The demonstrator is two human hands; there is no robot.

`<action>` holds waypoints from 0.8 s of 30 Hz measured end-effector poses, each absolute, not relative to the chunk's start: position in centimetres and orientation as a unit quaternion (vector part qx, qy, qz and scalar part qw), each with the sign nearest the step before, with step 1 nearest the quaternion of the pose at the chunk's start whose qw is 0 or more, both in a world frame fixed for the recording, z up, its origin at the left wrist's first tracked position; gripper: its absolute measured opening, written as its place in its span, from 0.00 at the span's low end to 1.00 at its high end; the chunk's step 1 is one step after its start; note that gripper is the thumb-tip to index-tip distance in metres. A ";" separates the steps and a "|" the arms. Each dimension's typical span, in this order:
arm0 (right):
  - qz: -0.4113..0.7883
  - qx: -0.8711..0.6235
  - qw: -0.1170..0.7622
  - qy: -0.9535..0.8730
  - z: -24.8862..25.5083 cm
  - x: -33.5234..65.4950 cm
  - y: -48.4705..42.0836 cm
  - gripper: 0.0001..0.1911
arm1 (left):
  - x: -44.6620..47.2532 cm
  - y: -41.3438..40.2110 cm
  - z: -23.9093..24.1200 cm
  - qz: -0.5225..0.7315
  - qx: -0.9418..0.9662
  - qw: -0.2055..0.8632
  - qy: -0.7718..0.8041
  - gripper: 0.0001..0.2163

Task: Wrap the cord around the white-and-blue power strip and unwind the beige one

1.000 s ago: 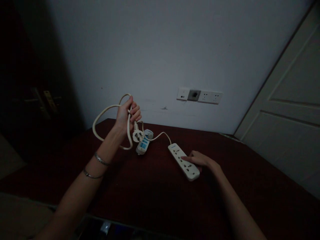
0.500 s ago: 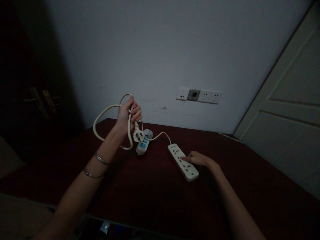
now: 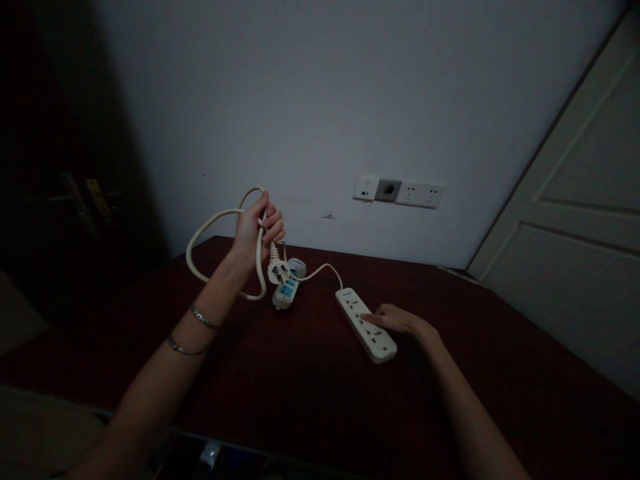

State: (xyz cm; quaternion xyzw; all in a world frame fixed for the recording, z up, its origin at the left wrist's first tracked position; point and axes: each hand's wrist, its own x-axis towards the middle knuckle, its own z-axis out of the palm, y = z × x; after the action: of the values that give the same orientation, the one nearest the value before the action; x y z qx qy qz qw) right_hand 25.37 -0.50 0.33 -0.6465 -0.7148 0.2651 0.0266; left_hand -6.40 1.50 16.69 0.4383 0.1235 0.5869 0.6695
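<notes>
My left hand (image 3: 256, 230) is raised above the dark red table (image 3: 310, 387) and is closed around loops of a white cord (image 3: 200, 235). The cord's plug (image 3: 277, 271) dangles just below that hand. The cord runs down to a white power strip (image 3: 365, 325) lying flat on the table. My right hand (image 3: 397, 320) rests on the strip's right side, fingers pressing on its top. A smaller white socket adapter with blue faces (image 3: 286, 291) lies on the table under the hanging plug.
A row of wall sockets (image 3: 399, 191) sits on the grey wall behind the table. A pale door (image 3: 575, 220) stands at the right. A dark door with a handle (image 3: 87, 200) is at the left. A shiny dark object lies at the table's near edge.
Almost nothing has moved. My right hand and the power strip have shifted very slightly to the left. My left hand keeps its hold on the cord.
</notes>
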 end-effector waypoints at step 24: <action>0.243 -0.605 0.269 -0.708 1.2 24.4 -0.5 0.28 | -5.0 0.6 16.0 0.540 0.468 0.690 0.117 0.19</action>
State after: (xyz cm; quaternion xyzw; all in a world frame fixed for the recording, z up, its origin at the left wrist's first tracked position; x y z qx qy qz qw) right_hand 24.44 -0.51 1.17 -0.6054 -0.7083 0.2433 0.2694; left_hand -4.99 0.65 16.04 0.4682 0.1172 0.5398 0.6897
